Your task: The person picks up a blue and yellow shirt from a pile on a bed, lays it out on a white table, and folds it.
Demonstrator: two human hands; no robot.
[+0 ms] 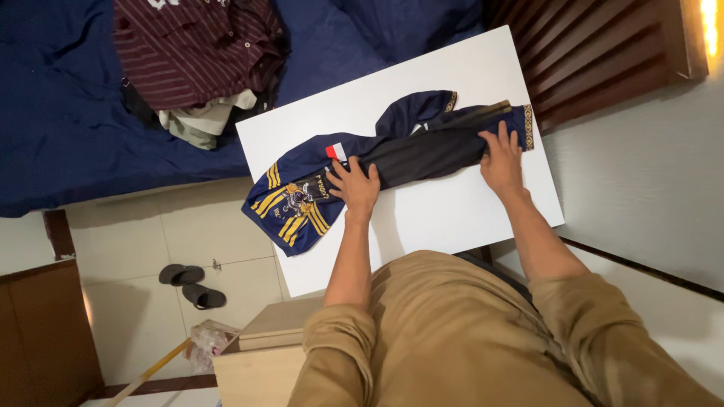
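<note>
A bed with a dark blue cover (68,113) filled the far side of the room, and on it lay a heap of clothes topped by a maroon striped shirt (196,45), with pale garments (200,120) spilling out from under it toward the edge. Beside the bed stood a slatted wooden headboard (596,53), dark brown, close against the corner of the white desk (445,218). The desk sat at an angle between the bed and the person, who wore a tan long-sleeved top (452,339).

Across the desk lay a navy jersey (302,200) with yellow stripes and a crest, one end drooping over the desk's edge above the tiled floor (188,234). A dark folded part of it ran lengthwise through the middle, with a sleeve looped up toward the bed.

The left hand (354,185) was spread flat, fingers open, pressing down on the jersey near the crest; it gripped nothing. The right hand (501,158) lay open too, palm down on the other end near the gold-trimmed cuff, holding the cloth flat rather than grasping it.

Lower down, a light wooden box or cabinet (264,354) stood near the person's left elbow. A pair of dark sandals (192,285) sat on the tiles, and a crumpled plastic bag (207,339) with a yellow stick (151,371) lay just beside the box.
</note>
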